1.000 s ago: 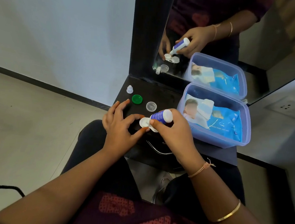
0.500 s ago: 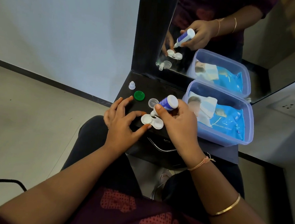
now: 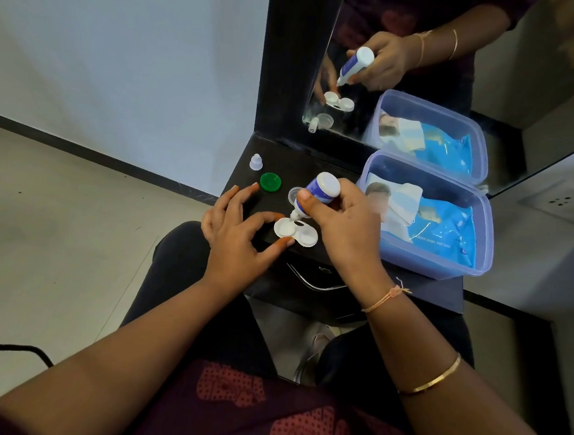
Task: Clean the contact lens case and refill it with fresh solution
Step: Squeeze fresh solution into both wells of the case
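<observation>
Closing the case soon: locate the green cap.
Head view: the green cap lies on the black table's left side, between the white nozzle cap and clear cap.

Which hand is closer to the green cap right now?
Left. The left hand steadies the lens case, with one raised fingertip almost reaching the green cap. The right hand holds the solution bottle farther off, to the cap's right.

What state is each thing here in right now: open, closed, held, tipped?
Case: open, both wells uncovered, on the table.
Bottle: uncapped, tipped nozzle-down over one well.
White cap: off, standing on the table.
Green lid: off, lying flat.
Clear lid: off, partly behind the bottle.
Tub: lidless, holding a wipes pack.
Left hand: pinches the case.
Right hand: grips the bottle.
</observation>
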